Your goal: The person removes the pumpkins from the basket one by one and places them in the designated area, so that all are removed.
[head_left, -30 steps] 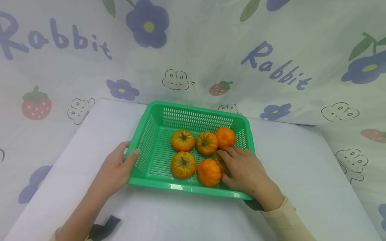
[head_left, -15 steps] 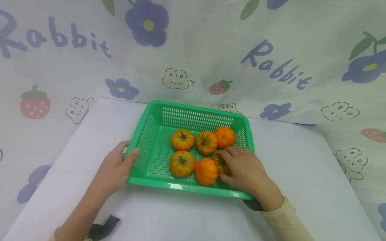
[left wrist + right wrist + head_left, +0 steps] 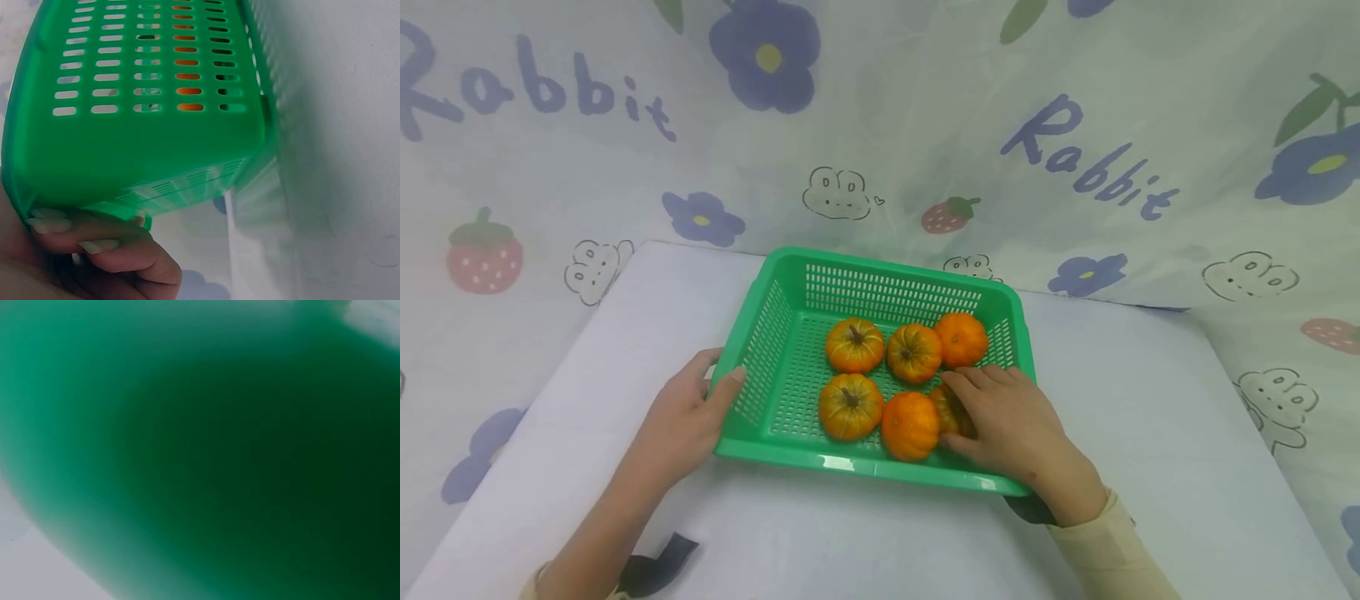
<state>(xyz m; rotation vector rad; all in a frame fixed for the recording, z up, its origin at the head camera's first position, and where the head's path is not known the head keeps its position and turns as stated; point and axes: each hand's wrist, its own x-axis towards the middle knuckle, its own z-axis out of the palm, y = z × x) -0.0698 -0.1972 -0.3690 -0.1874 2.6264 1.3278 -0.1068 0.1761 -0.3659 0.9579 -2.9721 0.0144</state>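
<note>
A green plastic basket (image 3: 842, 464) with slotted walls stands on the white table, holding several small orange pumpkins. My left hand (image 3: 688, 412) grips its left rim, thumb on top and fingers outside under the edge. Inside the near right corner, my right hand (image 3: 1011, 421) holds a greenish-orange pumpkin (image 3: 950, 408), mostly covered by the fingers. Against that one sits a plain orange pumpkin (image 3: 910, 426), and left of it a striped pumpkin (image 3: 851, 407) with a stem. The far row has a striped pumpkin (image 3: 854, 346), a greenish pumpkin (image 3: 913, 353) and an orange pumpkin (image 3: 962, 340). Blurred green fills the right wrist view.
The white tabletop (image 3: 1157, 417) extends on both sides of the basket. Behind it hangs a cloth (image 3: 880, 108) printed with flowers, strawberries and rabbits. A dark strap (image 3: 658, 567) shows by my left forearm.
In the near row, the plain orange pumpkin and the striped one beside it have slid slightly left, away from my right hand. The left hand keeps its grip on the rim.
</note>
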